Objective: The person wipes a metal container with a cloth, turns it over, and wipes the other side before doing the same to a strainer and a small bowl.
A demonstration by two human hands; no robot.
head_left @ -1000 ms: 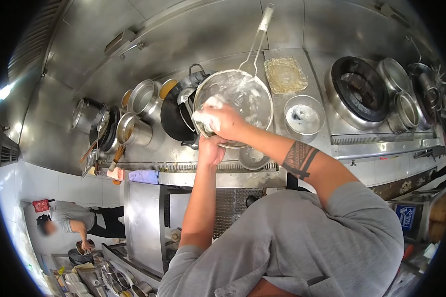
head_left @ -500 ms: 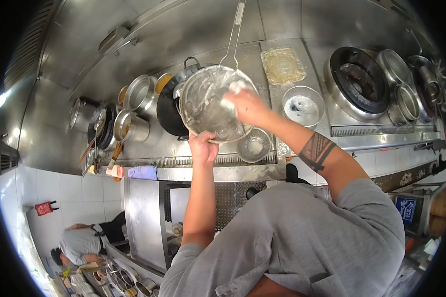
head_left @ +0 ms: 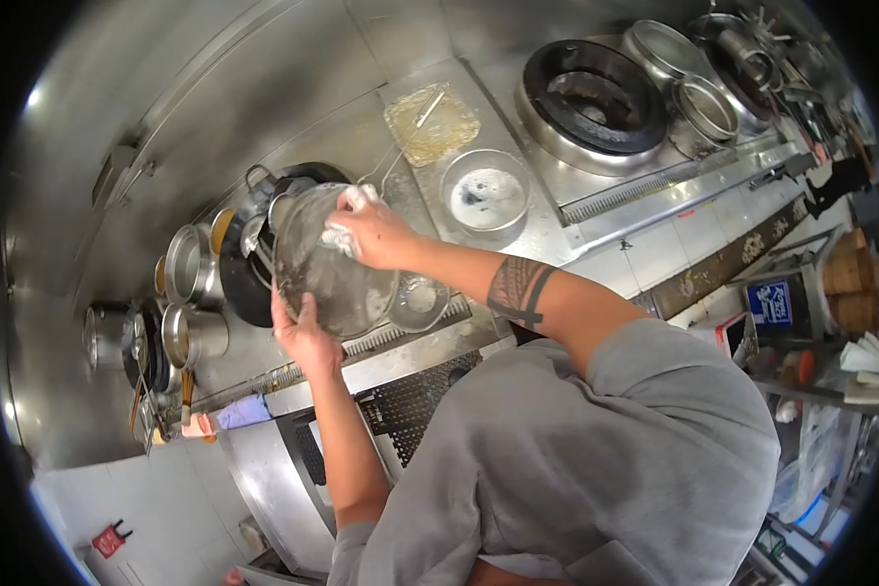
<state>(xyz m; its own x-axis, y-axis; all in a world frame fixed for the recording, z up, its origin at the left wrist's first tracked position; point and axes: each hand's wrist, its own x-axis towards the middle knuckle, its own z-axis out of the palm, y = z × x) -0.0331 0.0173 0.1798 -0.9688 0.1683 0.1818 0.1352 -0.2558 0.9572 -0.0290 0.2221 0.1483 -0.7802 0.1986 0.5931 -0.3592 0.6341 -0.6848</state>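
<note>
I hold a round metal strainer (head_left: 327, 278) tilted up over the stove top; its wire handle runs up and to the right behind it. My left hand (head_left: 306, 337) grips the strainer's lower rim from below. My right hand (head_left: 373, 232) presses a white soapy cloth (head_left: 347, 223) against the strainer's upper rim. The inside of the strainer looks smeared with foam. My right forearm, with a dark band tattoo, crosses in from the right.
A small metal bowl (head_left: 422, 298) sits just right of the strainer. A black wok (head_left: 244, 288) and steel pots (head_left: 188, 264) stand to the left. A basin of water (head_left: 485, 195), a burner ring (head_left: 596, 93) and more pots (head_left: 705, 107) lie to the right.
The view has swung, shifting the stove up and right. The strainer now tilts more upright and my right hand has moved from its right side to its upper rim. The other person has left view.
</note>
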